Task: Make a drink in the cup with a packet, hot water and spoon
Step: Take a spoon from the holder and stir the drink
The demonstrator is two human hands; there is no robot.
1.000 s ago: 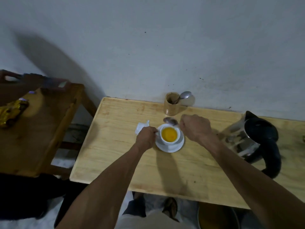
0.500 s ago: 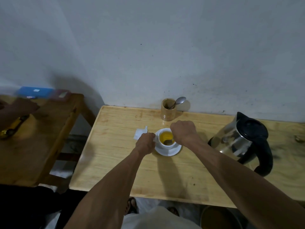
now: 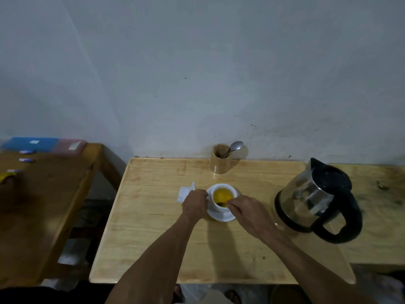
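Far left: a side table [image 3: 54, 194] with blue and pink boxes [image 3: 43, 144] at the wall edge, apart from the work.

On the main table [image 3: 153, 227], a torn white packet [image 3: 185, 193] lying flat just left of the cup, probably emptied and set aside within reach.

Left hand [image 3: 195, 204] closed at the cup's left side, apparently pinching the handle; handle itself hidden, so grip not certain. Likely there to steady the cup against the stirring.

Cup [image 3: 222, 198] standing upright on a saucer [image 3: 221, 216], mid-table, filled with yellow-orange liquid. Saucer there to catch drips.

Behind, near the wall: a wooden holder [image 3: 220, 163] with a spare spoon [image 3: 235, 147] leaning in it, bowl up.

Right hand [image 3: 245, 210] over the cup's near right rim, fingers pinched together on a spoon [image 3: 221, 203] whose dark tip dips into the liquid. Judged to be stirring, late in the task.

Right: a kettle [image 3: 317, 198], lid shut, handle toward the person, parked clear of the cup.
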